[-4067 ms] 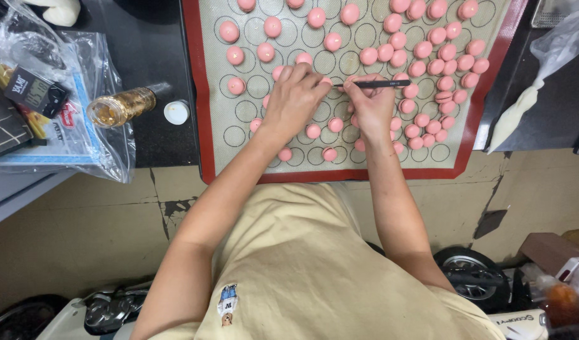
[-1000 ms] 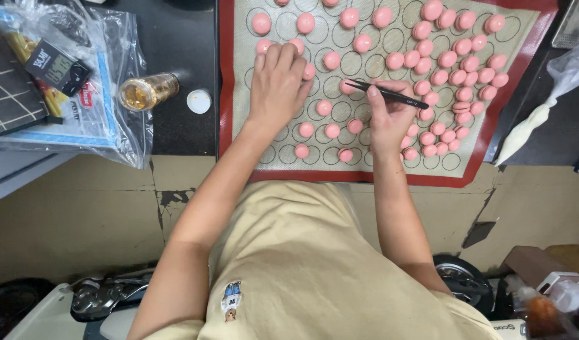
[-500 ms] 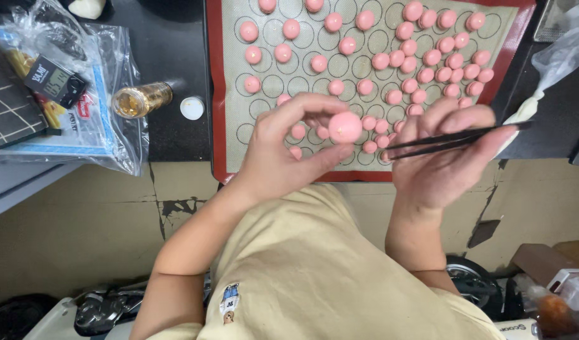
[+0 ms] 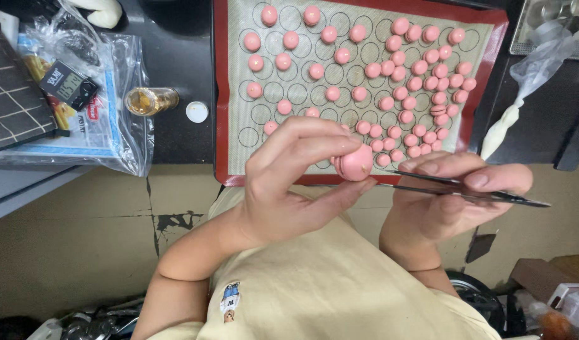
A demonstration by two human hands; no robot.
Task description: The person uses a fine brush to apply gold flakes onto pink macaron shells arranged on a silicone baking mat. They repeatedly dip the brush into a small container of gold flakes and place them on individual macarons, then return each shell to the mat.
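- Head view, looking down: left hand (image 4: pixel 283 189) raised off the counter, thumb and fingertips pinched on one pink macaron shell (image 4: pixel 354 164), held in the air just in front of the mat's near edge.
- Right hand (image 4: pixel 450 204) beside it, fingers closed round black tweezers (image 4: pixel 465 189); tips point toward the shell, just short of it or touching, can't tell.
- Baking mat (image 4: pixel 229 94) behind the hands: red border, grey field printed with circles. Many more pink shells (image 4: pixel 421 82) on it, packed tight on the right side, scattered on the left, several circles bare.
- Mat lies on a black countertop (image 4: pixel 182 38).
- Left of the mat: small glass jar of amber liquid (image 4: pixel 149 101) on its side, white cap (image 4: pixel 197 111) next to it.
- Further left: clear plastic bag (image 4: pixel 81 107) over printed sheets, small black digital device (image 4: pixel 68 85) on top.
- Right of the mat: piping bag (image 4: pixel 522 94) with white filling.
- Counter front is beige, paint cracked (image 4: pixel 170 220).
- Person wears a beige shirt (image 4: pixel 327 283).
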